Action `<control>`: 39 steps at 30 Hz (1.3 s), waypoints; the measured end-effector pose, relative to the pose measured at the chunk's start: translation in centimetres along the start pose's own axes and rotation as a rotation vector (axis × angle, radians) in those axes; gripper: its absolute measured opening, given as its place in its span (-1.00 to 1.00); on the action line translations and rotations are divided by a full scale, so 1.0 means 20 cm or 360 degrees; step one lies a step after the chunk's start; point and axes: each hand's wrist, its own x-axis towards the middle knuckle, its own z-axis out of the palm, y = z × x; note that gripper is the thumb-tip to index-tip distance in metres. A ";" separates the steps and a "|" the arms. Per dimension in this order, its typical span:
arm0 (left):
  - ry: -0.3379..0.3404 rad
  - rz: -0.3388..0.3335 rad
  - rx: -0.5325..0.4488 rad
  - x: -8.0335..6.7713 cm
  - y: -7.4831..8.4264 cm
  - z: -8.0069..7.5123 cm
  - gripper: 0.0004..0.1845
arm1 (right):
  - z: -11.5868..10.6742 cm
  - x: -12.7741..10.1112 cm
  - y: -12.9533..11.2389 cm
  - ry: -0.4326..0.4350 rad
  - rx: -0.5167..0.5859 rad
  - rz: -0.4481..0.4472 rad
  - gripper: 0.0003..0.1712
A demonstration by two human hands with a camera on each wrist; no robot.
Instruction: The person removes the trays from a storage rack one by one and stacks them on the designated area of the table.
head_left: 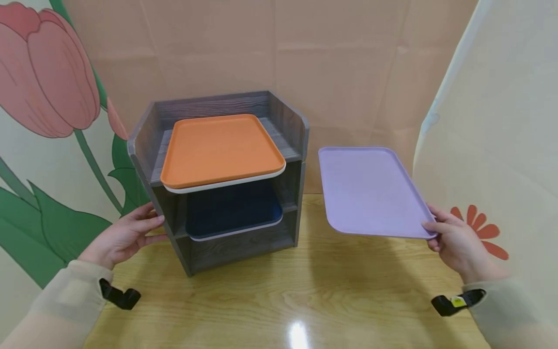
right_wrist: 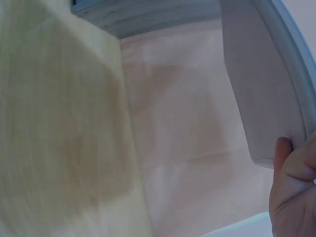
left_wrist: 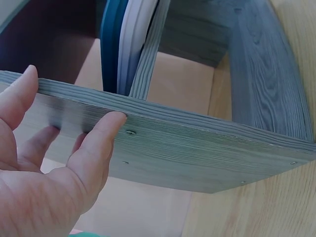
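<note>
Lilac plastic tray (head_left: 370, 191), flat, rimmed, round-cornered; right hand (head_left: 455, 240) pinches its corner

Bright, even overhead light leaves a white glare spot on the glossy tabletop (head_left: 298, 334) and soft shadows beneath the shelf unit (head_left: 226, 184), while the head view bows at its edges and the right wrist view is blurred.
</note>
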 end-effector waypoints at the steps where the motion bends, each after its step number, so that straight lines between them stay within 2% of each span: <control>1: 0.0001 0.0000 -0.0003 0.00 0.00 0.00 -0.18 | 0.00 0.00 0.02 -0.0002 -0.0003 0.0009 -0.15; 12: -0.0020 -0.0002 -0.0026 -0.01 0.00 0.01 -0.17 | -0.04 0.05 0.17 -0.0027 -0.0160 0.0099 -0.17; 19: -0.0015 0.0006 -0.0016 0.00 0.00 0.01 -0.18 | -0.05 0.08 0.26 0.0029 -0.0236 0.0200 -0.16; 27: -0.0022 0.0009 -0.0028 0.00 0.00 0.00 -0.19 | -0.06 0.10 0.32 0.0105 -0.0323 0.0296 -0.20; 39: -0.0022 0.0003 -0.0025 0.00 0.02 0.01 -0.18 | -0.08 0.13 0.42 0.0094 -0.0384 0.0357 -0.19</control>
